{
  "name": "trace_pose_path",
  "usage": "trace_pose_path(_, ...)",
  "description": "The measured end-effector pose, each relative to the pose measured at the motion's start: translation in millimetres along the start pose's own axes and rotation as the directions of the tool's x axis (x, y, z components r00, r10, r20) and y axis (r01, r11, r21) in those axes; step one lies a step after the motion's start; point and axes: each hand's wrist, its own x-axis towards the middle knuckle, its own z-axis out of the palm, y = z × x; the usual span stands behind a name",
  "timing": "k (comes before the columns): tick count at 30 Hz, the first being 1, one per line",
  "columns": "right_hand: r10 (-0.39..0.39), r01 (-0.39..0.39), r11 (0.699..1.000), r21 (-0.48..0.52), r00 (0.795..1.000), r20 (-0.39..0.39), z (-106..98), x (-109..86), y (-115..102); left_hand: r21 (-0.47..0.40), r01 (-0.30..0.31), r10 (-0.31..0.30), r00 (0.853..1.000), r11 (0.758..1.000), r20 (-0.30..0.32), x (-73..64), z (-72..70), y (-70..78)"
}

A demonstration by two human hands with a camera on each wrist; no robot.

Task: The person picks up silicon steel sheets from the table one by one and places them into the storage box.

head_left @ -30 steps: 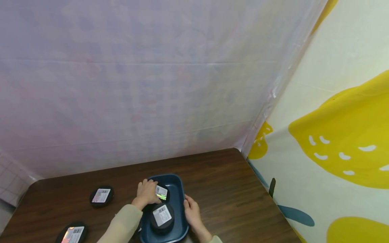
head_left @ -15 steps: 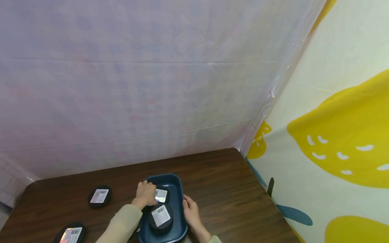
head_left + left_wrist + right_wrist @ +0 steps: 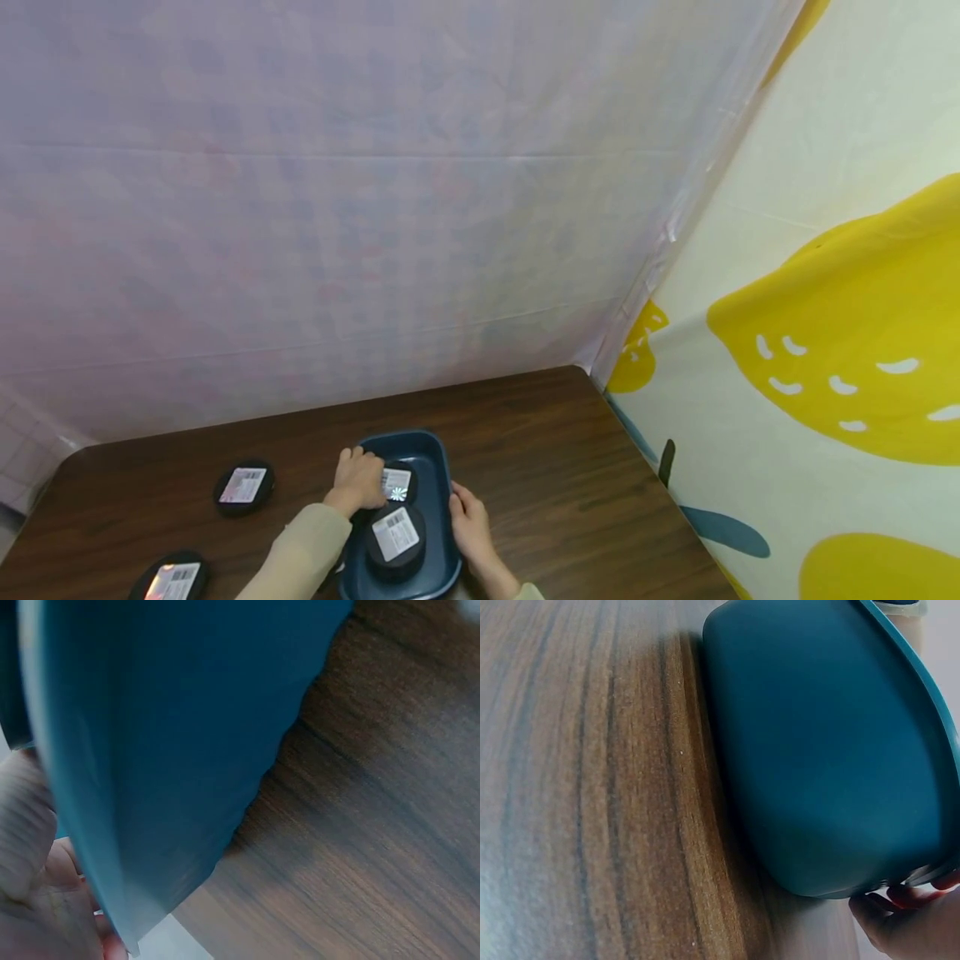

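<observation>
A dark blue rectangular tray (image 3: pixel 437 537) lies on the wooden table, with two black round containers in it. The rear black round container (image 3: pixel 409 490) bears a shiny barcode label. My left hand (image 3: pixel 358 483) reaches over the tray's left side and grips this container from the left, partly hiding it. Nearer to me, the front black round container (image 3: pixel 415 557) stands label up. At the tray's right rim, my right hand (image 3: pixel 472 525) holds the edge; the right wrist view shows its fingertips (image 3: pixel 870 911) by the tray's lower edge.
To the left of the tray, another labelled black disc (image 3: pixel 258 497) lies on the table (image 3: pixel 540 467). A further black disc (image 3: pixel 197 583) is cut off by the bottom edge. Behind is a pale curtain (image 3: pixel 337 208); a lemon-print sheet (image 3: pixel 750 208) hangs at the right.
The left hand and rear container have come slightly lower, toward me, and the label's glare differs. The right hand stays on the rim. The whole view has shifted a little.
</observation>
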Motion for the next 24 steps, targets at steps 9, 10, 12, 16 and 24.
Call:
trace_pose_path(9, -0.016, 0.016, 1.0, -0.015, 1.0, -0.007, 2.5, 0.8, 3.0, -0.046, -0.01, 0.009, 1.0, 0.999, -0.016, -0.9, -5.2, -3.3)
trace_pose_path(10, -0.023, 0.023, 1.0, -0.02, 1.0, -0.008, 2.6, 0.9, 3.0, -0.062, -0.006, 0.004, 1.0, 0.998, -0.021, -1.1, -6.4, -3.8)
trace_pose_path(12, -0.018, 0.018, 1.0, -0.017, 1.0, -0.011, 3.0, 0.9, 3.0, -0.091, -0.005, 0.0, 0.999, 0.996, -0.053, -2.7, -8.6, -5.3)
trace_pose_path(16, -0.016, 0.016, 1.0, -0.003, 1.0, -0.018, 2.9, 0.2, 2.3, -0.175, 0.002, -0.029, 0.989, 0.985, -0.148, -7.9, -10.6, -8.9)
trace_pose_path(24, -0.027, 0.027, 1.0, 0.002, 0.999, -0.021, 1.5, -0.2, 4.4, -0.394, 0.003, -0.135, 0.942, 0.919, -0.308, -32.0, -17.9, -18.7)
